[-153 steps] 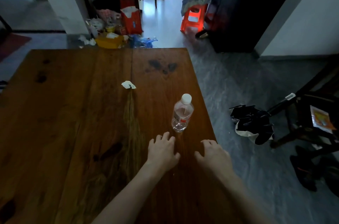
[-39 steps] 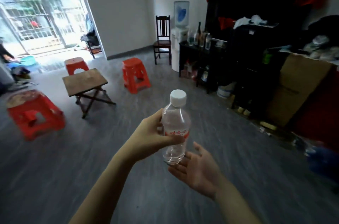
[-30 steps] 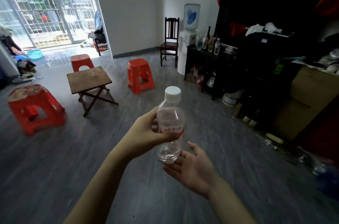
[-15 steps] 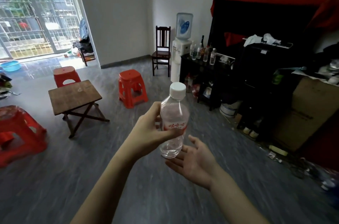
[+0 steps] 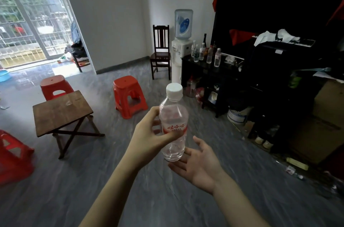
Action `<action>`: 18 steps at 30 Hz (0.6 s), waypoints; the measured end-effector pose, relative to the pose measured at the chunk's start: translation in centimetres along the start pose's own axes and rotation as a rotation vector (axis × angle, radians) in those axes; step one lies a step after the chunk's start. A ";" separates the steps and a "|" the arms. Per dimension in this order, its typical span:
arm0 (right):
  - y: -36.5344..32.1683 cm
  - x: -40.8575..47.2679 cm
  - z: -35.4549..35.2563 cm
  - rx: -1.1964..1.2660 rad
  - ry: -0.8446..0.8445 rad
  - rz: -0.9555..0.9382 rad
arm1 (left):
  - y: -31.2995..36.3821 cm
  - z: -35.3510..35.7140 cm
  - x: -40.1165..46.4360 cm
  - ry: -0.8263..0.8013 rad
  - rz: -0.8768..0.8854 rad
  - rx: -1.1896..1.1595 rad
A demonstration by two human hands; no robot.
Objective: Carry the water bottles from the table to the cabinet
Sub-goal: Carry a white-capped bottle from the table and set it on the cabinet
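A clear water bottle (image 5: 174, 115) with a white cap and a red label stands upright in mid-air at the centre of the view. My left hand (image 5: 149, 133) grips it round the middle, thumb across the label. My right hand (image 5: 199, 163) is held palm up with spread fingers just under the bottle's base; whether it touches the base cannot be told. Far ahead stands a low black cabinet (image 5: 210, 70) with several bottles (image 5: 206, 53) on its top.
A red stool (image 5: 128, 96) and a small folding wooden table (image 5: 62, 111) stand on the grey floor to the left, with more red stools (image 5: 55, 86) behind. A wooden chair (image 5: 161, 51) and water dispenser (image 5: 181, 48) flank the cabinet. Boxes and clutter (image 5: 320, 120) line the right wall.
Five seconds ago the bottle stood on the big table with both hands flat before it. It is now lifted in my left hand, and the view has advanced toward the cabinet.
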State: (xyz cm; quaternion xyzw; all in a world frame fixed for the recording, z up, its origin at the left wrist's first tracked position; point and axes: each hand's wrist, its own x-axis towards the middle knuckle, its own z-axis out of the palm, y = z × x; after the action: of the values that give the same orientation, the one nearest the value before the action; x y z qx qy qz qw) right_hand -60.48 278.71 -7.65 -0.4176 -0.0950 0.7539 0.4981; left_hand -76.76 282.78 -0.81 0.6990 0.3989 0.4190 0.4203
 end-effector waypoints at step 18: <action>-23.1 19.0 -3.2 -0.019 0.032 -0.021 | -4.8 6.0 29.7 -0.018 0.031 0.115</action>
State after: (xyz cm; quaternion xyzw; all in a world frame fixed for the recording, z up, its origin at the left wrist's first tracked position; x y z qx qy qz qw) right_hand -45.59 304.82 -6.91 -0.4335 -0.0985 0.7408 0.5037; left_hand -62.43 309.86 0.42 0.7320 0.4077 0.3956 0.3762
